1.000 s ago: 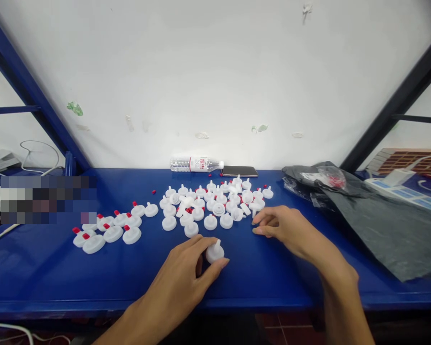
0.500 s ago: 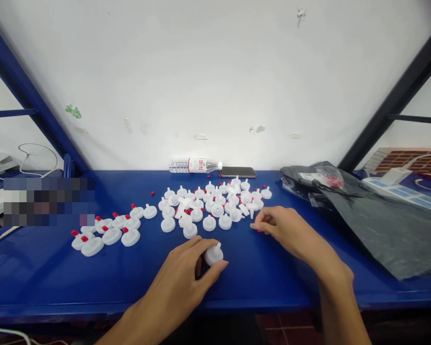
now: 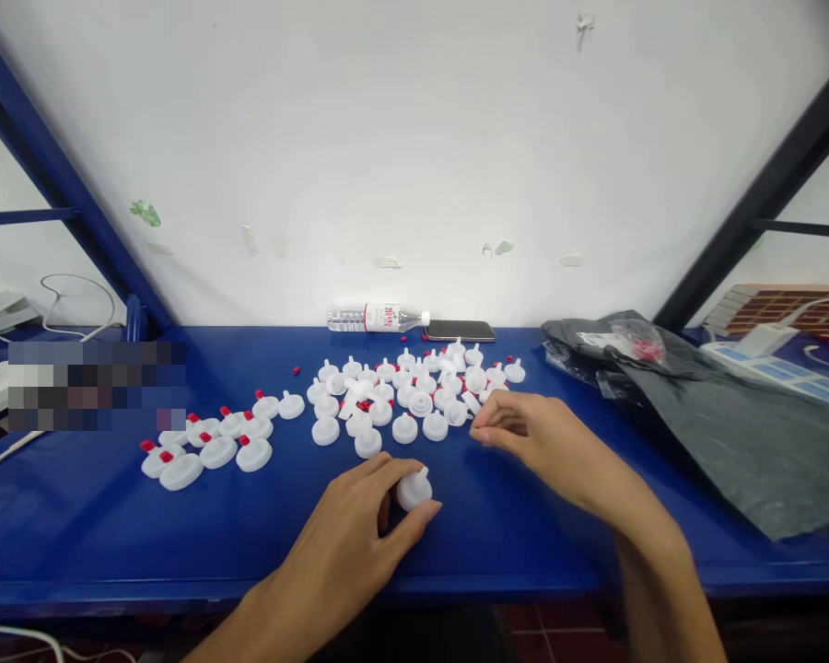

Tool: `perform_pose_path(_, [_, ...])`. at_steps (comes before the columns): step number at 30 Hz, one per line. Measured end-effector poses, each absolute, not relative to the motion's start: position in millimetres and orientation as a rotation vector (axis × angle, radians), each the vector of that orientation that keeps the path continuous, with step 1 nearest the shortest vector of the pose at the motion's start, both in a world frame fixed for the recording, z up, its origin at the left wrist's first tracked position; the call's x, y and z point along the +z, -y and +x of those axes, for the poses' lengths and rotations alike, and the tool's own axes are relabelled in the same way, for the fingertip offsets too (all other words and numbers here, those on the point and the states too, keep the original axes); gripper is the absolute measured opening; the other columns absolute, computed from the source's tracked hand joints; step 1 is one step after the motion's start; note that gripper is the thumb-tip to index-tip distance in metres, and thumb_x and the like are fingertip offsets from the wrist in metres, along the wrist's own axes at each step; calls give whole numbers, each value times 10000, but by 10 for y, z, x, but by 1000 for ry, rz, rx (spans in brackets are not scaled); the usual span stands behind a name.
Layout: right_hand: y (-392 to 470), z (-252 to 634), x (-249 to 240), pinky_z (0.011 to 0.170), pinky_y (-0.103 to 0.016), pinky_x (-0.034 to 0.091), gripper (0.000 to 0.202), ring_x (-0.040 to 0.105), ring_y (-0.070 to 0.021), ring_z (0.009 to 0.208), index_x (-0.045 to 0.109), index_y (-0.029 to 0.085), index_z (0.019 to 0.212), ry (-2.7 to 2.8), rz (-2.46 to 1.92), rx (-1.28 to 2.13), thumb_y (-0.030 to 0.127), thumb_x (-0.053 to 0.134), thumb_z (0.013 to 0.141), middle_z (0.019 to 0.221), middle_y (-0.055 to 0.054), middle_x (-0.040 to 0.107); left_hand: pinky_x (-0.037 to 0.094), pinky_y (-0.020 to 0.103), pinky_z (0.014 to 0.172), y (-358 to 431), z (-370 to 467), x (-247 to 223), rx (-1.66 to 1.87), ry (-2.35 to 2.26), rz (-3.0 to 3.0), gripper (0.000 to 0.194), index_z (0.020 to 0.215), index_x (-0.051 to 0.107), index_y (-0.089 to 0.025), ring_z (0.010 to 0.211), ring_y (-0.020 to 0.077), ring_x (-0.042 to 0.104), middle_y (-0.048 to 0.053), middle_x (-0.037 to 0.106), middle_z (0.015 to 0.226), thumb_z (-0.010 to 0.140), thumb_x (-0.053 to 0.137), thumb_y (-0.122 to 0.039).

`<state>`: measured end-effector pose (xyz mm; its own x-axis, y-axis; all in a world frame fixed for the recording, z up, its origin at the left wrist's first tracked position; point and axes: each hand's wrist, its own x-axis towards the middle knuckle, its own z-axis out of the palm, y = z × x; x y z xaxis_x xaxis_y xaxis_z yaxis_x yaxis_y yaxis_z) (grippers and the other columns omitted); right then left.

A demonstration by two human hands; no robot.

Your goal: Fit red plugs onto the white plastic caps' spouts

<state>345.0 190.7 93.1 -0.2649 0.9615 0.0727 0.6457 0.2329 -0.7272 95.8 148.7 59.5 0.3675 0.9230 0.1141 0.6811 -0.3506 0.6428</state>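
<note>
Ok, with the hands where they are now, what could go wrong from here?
The right hand is close beside the crowded white nozzle caps, so a sideways brush might tip or scatter some. The left hand holds a single white cap between thumb and fingers, nozzle upward; an uneven squeeze could make it slip. A small loose red piece lies apart on the blue table and might be overlooked.

On the tabletop (image 3: 110,534), spouted caps (image 3: 404,427) lie heaped at centre, a bottle (image 3: 377,318) and smartphone (image 3: 460,330) side by side behind. Plugged caps (image 3: 217,451) sit at left. Lower centre, before the heap, the left hand (image 3: 352,511) holds a single cap (image 3: 413,494); the right hand (image 3: 535,433) is at the heap's right front. Far right lies a plastic bag (image 3: 746,451).
</note>
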Motion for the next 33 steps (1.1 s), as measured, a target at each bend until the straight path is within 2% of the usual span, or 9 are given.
perform_pose_path(2, [-1877, 3348, 972, 818, -268, 528, 113, 721, -166, 897, 710, 267, 1014, 1975, -1390, 820, 320, 612, 993, 963, 16, 777, 428, 323, 738, -1486, 959, 590, 643, -1381, 2135, 296, 1182, 716, -253, 715, 168, 560, -4, 642, 862, 996, 597, -451])
perform_pose_path(5, [-1828, 3207, 1020, 799, -252, 522, 216, 702, -132, 847, 735, 297, 1159, 1983, -1291, 838, 294, 554, 1041, 1046, 23, 768, 420, 318, 727, -1473, 954, 578, 641, -1375, 2124, 291, 1171, 710, -251, 719, 162, 560, -2, 658, 898, 999, 592, -454])
perform_pose_path(8, [-1783, 3096, 1065, 808, -228, 521, 215, 712, -116, 881, 780, 312, 1101, 1994, -1170, 957, 269, 577, 1044, 1065, 46, 783, 404, 313, 708, -1466, 950, 575, 646, -1375, 2114, 276, 1166, 706, -255, 718, 159, 558, -6, 663, 906, 995, 599, -444])
perform_pose_path(14, [-1719, 2992, 1113, 804, -211, 519, 91, 739, -117, 886, 782, 280, 943, 2020, -1079, 1096, 280, 702, 985, 940, 85, 811, 378, 297, 680, -1484, 959, 592, 649, -1339, 2110, 201, 1118, 717, -287, 706, 148, 548, -29, 654, 870, 995, 604, -400])
perform_pose_path(18, [-1718, 2978, 1088, 800, -235, 512, 85, 733, -130, 866, 799, 280, 920, 2073, -1122, 1092, 282, 728, 965, 917, 83, 806, 372, 302, 675, -1470, 960, 592, 654, -1335, 2105, 209, 978, 699, -234, 711, 150, 545, -21, 636, 838, 1001, 600, -417])
perform_pose_path(22, [-1727, 2992, 1070, 783, -227, 507, 79, 726, -121, 848, 805, 285, 931, 2073, -1137, 1129, 274, 730, 956, 905, 89, 802, 371, 298, 654, -1473, 935, 575, 639, -1335, 2099, 229, 933, 679, -226, 696, 147, 540, -29, 614, 807, 996, 625, -439])
perform_pose_path(28, [-1696, 2987, 1036, 760, -214, 492, 81, 714, -110, 822, 805, 296, 922, 2150, -1204, 1082, 267, 733, 943, 880, 91, 789, 459, 326, 783, -1516, 933, 496, 607, -1368, 2112, 208, 1065, 736, -274, 877, 175, 610, 25, 553, 1142, 892, 787, -376])
perform_pose_path(31, [-1700, 2962, 993, 727, -221, 477, 53, 705, -115, 789, 795, 283, 890, 2187, -1246, 1074, 263, 754, 916, 838, 82, 770, 464, 320, 729, -1500, 943, 510, 581, -1372, 2122, 266, 1091, 728, -289, 796, 158, 594, 12, 547, 1103, 859, 819, -381])
perform_pose_path(33, [-1714, 2951, 964, 705, -235, 465, 35, 698, -125, 769, 787, 275, 865, 2190, -1282, 1041, 277, 772, 896, 824, 73, 764, 471, 316, 719, -1467, 922, 571, 575, -1368, 2127, 429, 1240, 676, -337, 767, 150, 586, -5, 563, 1079, 842, 833, -366])
